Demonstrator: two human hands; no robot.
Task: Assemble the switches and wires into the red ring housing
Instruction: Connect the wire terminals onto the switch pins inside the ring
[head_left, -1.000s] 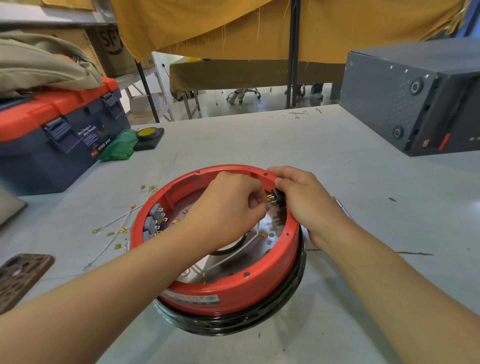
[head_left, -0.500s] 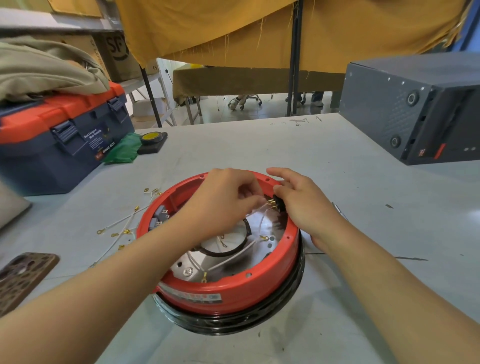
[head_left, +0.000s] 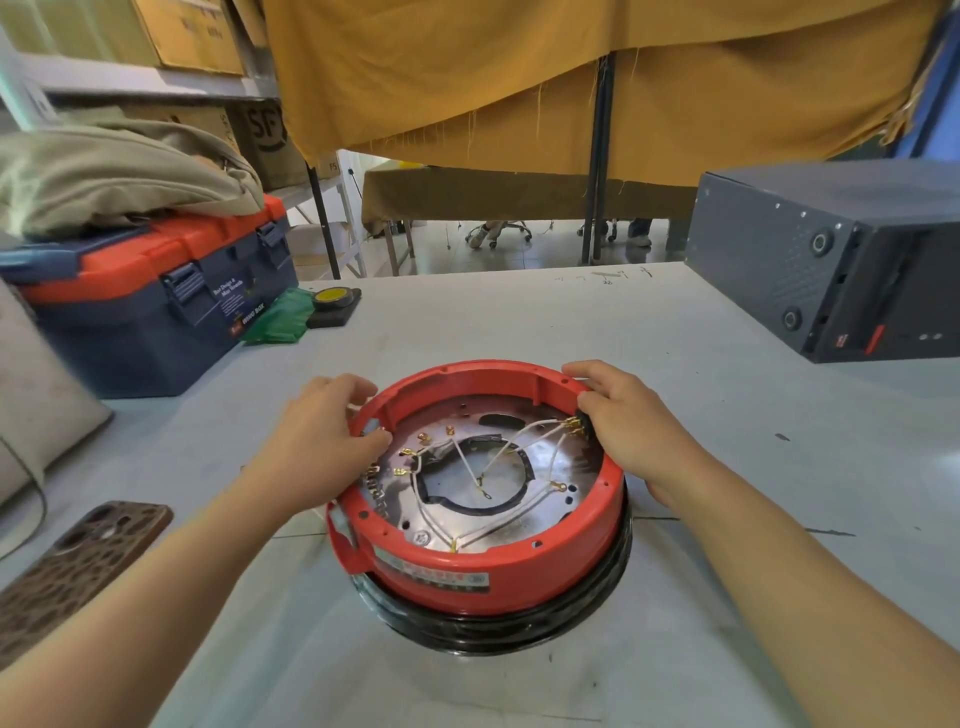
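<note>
The red ring housing (head_left: 483, 519) is seen on the worktop (head_left: 727, 415), held at opposite sides of its rim. At its right rim a black switch (head_left: 586, 422) is touched by the curled fingers of the right hand (head_left: 631, 431), the nearer hand, white wires (head_left: 498, 457) trailing from it toward the housing's centre. The left hand (head_left: 322, 441) is curled over the left rim.

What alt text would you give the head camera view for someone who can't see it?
Two bare hands, left hand and right hand, grip opposite sides of a round red plastic ring housing with thin white wires inside, on a grey table; a blue-and-orange toolbox sits far left.
</note>
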